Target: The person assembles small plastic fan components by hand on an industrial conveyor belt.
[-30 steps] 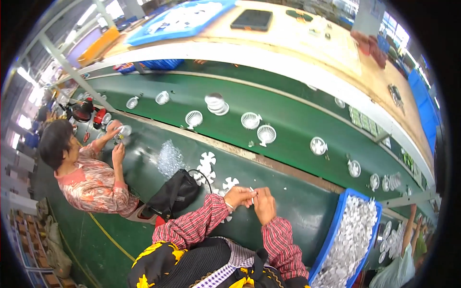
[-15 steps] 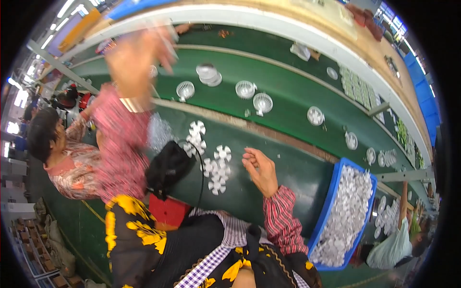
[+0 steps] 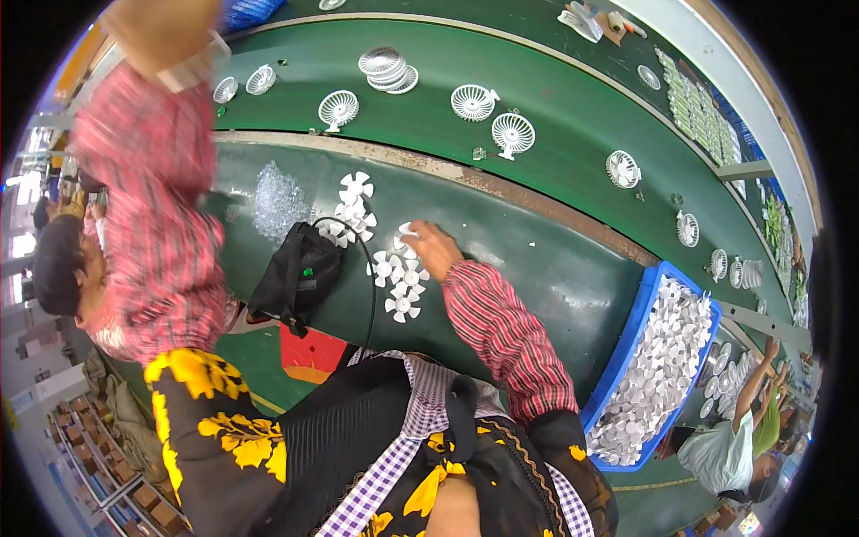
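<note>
My right hand reaches over the bench, its fingers curled onto a white fan blade at the top of a small cluster. Just below it more white fan blades lie flat, and another group of them sits farther up to the left. My left hand is raised at the upper left, smeared by motion and partly cut off, so its fingers cannot be read. Between my arms a black pouch with a cord rests on the bench near a heap of small clear plastic pieces.
Along the far side runs a green conveyor belt carrying round white fan grilles. A blue crate full of white fan blades stands at my right. A red box is below the bench edge. Co-workers sit at left and right.
My right hand has moved left and down onto a fan blade. My left hand has swung farther up and left. The view has shifted, showing more of the belt.
</note>
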Motion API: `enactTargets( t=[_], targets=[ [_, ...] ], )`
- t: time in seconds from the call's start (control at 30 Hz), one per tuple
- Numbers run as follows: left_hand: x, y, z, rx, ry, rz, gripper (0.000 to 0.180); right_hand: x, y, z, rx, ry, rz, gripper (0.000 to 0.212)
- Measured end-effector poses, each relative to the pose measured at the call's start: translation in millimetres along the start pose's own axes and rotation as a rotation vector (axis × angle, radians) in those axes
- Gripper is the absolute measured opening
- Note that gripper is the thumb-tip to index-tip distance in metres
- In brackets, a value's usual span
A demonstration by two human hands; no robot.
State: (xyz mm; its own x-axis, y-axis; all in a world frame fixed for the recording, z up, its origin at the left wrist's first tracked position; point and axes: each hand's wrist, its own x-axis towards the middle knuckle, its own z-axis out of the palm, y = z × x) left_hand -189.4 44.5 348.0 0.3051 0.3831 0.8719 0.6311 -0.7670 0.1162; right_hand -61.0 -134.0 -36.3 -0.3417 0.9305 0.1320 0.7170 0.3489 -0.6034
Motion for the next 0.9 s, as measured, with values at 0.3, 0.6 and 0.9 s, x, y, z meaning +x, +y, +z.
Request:
enactTargets(
  t=[0.3, 0.6, 0.9],
  targets=[
    [-259.6, 11.0, 263.3, -0.492, -0.862, -0.841, 0.035, -28.1, -2.1, 14.4, -0.205, -0.035, 0.188, 0.019],
    [-261.7, 81.9, 376.8, -0.04, -1.107, -1.03, 0.096, -130.1, 23.2, -43.6, 1.025, 0.394, 0.768, 0.031],
    [-292.0, 79.3, 318.0, -1.193, -0.779, -1.298, 0.034, -131.8, 20.4, -124.3, 1.026, 0.674, 0.772, 0.031]
  ],
)
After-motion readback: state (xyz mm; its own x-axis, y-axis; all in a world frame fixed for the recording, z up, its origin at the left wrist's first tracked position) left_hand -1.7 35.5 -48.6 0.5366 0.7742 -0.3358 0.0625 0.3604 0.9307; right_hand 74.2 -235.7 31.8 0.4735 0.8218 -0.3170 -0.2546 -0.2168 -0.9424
